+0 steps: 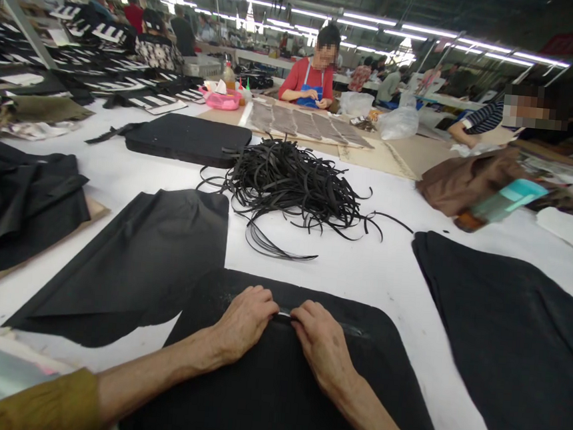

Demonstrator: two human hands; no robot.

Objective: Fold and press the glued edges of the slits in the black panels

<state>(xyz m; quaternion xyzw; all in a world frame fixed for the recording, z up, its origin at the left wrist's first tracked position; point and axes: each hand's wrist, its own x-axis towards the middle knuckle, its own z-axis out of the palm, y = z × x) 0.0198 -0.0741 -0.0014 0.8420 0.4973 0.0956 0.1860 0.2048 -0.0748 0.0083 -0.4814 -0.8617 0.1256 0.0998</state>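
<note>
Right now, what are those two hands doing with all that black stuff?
The left hand and right hand are both on a black panel, fingers curled near its far edge. A short pale line shows between them. Beyond the panel, a heap of black strips lies on the white table.

- Light is cast by lamp tubes (pixel 372 22) near twelve o'clock.
- The ceiling (pixel 514 17) is left dim toward two.
- The bottle (pixel 501 202) is stretched at three.
</note>
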